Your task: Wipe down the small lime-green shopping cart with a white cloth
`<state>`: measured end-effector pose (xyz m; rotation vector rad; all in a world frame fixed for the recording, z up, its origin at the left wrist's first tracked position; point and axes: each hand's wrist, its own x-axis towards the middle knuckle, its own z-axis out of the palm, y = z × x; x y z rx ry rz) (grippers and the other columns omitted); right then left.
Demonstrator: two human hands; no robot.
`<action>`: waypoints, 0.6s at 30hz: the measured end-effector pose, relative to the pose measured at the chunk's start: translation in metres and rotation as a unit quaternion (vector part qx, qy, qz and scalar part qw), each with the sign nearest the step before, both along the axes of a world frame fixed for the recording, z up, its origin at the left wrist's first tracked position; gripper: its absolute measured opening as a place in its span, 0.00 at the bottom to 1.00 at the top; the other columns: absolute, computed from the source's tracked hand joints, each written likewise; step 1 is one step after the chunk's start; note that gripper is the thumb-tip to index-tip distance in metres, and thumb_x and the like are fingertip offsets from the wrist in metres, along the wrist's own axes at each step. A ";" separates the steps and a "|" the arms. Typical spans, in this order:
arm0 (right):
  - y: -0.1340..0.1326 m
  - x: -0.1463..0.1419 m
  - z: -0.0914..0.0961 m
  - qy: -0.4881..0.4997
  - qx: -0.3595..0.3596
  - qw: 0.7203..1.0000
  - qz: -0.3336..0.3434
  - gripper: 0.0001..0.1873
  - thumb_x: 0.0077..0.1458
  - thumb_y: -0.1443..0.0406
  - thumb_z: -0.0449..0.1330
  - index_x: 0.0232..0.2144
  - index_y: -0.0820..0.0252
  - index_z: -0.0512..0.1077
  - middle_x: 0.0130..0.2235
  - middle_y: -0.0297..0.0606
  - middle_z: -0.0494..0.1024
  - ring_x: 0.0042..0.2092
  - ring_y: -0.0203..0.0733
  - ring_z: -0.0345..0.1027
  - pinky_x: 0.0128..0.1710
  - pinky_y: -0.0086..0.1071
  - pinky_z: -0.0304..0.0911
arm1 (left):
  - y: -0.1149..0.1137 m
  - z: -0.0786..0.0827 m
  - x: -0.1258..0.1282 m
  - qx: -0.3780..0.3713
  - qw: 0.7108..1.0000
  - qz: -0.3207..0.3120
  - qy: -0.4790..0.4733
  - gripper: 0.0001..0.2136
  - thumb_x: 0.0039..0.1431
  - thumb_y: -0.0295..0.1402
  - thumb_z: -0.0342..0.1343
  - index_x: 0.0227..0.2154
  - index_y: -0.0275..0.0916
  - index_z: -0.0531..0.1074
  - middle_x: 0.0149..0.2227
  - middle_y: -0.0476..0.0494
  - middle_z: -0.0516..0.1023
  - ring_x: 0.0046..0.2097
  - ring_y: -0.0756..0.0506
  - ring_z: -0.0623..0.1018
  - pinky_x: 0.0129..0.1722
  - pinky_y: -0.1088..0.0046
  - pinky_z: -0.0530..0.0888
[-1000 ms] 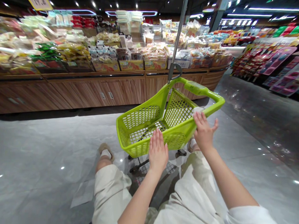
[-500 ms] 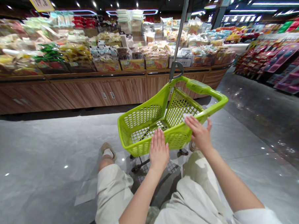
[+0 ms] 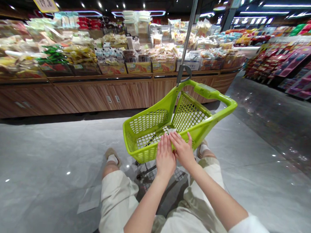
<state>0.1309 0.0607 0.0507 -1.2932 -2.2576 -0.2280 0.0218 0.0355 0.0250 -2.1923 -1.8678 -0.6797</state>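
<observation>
Where the hands meet: the head view looks down on both at the near wall of a lime-green shopping basket [image 3: 141, 152], which rides on a wheeled cart frame [image 3: 145, 171].
Left hand [image 3: 165, 156]: flat against that wall, fingers up and slightly spread, grip apart, nothing held that shows.
Right hand [image 3: 182, 150]: fingers bent over the rim, tips just beside a white scrap [image 3: 172, 130]; whether the grip is clamped on it, I cannot tell.
Scrap: at the near rim, just inside the basket, partly hidden by the fingers.
Handling: a thumb-and-fingertip pinch would likely suit something this thin.
Edges: the rim runs close under both hands; the green handle [image 3: 213, 95] and metal pole [image 3: 188, 32] stand at the far end.
Room: grey floor [image 3: 40, 149] stretches to both sides of the cart; the person's shoes [image 3: 112, 158] stand behind it.
Beyond: a wooden table [image 3: 102, 97] carries snack packs [image 3: 137, 57].
</observation>
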 end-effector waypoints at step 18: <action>0.005 0.007 -0.003 0.017 0.014 0.999 -0.031 0.38 0.49 0.77 0.49 0.64 0.57 0.59 0.64 0.43 0.65 0.66 0.43 0.55 0.68 0.52 0.23 | -0.002 0.004 0.000 0.006 1.000 -0.004 -0.005 0.33 0.64 0.29 0.44 0.68 0.28 0.38 0.71 0.36 0.43 0.72 0.41 0.43 0.69 0.58 0.53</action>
